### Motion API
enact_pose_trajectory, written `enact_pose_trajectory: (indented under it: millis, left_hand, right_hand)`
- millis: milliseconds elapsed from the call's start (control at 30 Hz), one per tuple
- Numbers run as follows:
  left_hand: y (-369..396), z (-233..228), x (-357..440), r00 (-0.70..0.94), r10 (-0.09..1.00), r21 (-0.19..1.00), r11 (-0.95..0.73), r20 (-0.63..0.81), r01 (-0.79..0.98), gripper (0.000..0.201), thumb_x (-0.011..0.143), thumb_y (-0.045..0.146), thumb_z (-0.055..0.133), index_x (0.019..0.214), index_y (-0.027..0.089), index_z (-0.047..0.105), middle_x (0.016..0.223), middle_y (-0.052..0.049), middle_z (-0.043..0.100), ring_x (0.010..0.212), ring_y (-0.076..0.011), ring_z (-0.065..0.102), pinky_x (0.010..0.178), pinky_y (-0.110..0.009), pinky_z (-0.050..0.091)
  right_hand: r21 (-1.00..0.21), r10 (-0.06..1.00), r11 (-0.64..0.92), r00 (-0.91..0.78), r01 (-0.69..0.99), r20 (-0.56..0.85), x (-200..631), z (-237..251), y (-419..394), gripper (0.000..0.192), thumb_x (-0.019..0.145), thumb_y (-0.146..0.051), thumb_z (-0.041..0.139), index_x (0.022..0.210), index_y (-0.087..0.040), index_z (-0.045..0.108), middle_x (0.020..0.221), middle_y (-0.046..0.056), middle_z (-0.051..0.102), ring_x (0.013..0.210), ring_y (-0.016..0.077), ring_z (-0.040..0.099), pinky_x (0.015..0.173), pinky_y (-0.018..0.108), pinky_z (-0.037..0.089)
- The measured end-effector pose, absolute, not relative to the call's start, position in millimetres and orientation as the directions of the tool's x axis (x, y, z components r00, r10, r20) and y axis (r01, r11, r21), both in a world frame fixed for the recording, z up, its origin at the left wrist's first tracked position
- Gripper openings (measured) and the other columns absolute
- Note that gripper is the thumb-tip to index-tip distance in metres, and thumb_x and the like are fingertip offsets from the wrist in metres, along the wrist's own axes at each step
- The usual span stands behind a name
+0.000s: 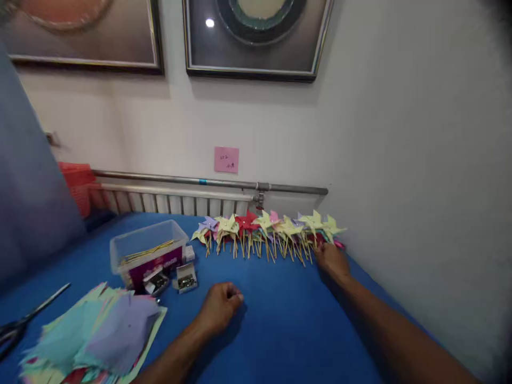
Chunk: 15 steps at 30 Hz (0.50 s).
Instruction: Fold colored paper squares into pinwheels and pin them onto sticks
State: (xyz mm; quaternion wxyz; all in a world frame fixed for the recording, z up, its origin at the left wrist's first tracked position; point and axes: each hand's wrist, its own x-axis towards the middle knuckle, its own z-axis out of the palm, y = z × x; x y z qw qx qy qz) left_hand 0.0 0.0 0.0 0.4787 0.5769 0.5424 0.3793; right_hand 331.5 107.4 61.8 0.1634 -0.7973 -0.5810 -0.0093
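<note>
Blue cloth covered the whole table (280, 330), and most of the clutter sat on the left side: a clear plastic tub (148, 250) with thin yellow sticks lying in it, two little open boxes of metal bits (176, 280) right in front of it, a messy stack of pastel paper squares (96, 336) near the front edge, and scissors (28, 317) off at the far left. A pink sticky note (226, 159) was stuck on the wall above a radiator pipe (208, 182). The row of paper pinwheels (268, 232) ran left to right along the back edge of the table, just under the radiator, heads toward the wall and wooden sticks pointing back toward the person, a bit fanned out and crossing each other. The right hand (331, 261) was at the right end of that row, fingers curled down on the last sticks, though honestly couldn't tell if it was actually gripping one. The left hand (220, 304) rested on the cloth in a loose fist, holding nothing, well apart from the pinwheels, with nothing between it and the row but bare cloth.
</note>
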Motion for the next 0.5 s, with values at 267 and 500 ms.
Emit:
enact_pose_trajectory:
  millis: [267,500]
  left_hand:
    - [-3,1,0,0.133,0.987,0.948,0.042,-0.088,0.317,0.016,0.074,0.032,0.057,0.07,0.017,0.056,0.055,0.003,0.048,0.05,-0.0097,0.039,0.049,-0.023,0.028]
    - [-3,6,1,0.131,0.987,0.94,0.04,-0.089,0.339,0.017,0.076,0.032,0.059,0.071,0.016,0.058,0.057,0.003,0.049,0.052,-0.0103,0.04,0.051,-0.023,0.029]
  right_hand:
    - [-0.275,0.913,-0.319,0.372,0.907,0.168,337,58,114,0.032,0.09,-0.027,0.044,0.096,-0.016,0.073,0.097,0.017,0.074,0.088,0.0263,0.069,0.064,0.029,0.04]
    - [-0.271,0.915,-0.347,0.388,0.898,0.112,336,51,128,0.03,0.086,-0.024,0.047,0.094,-0.015,0.075,0.098,0.018,0.074,0.093,0.0288,0.069,0.072,0.032,0.046]
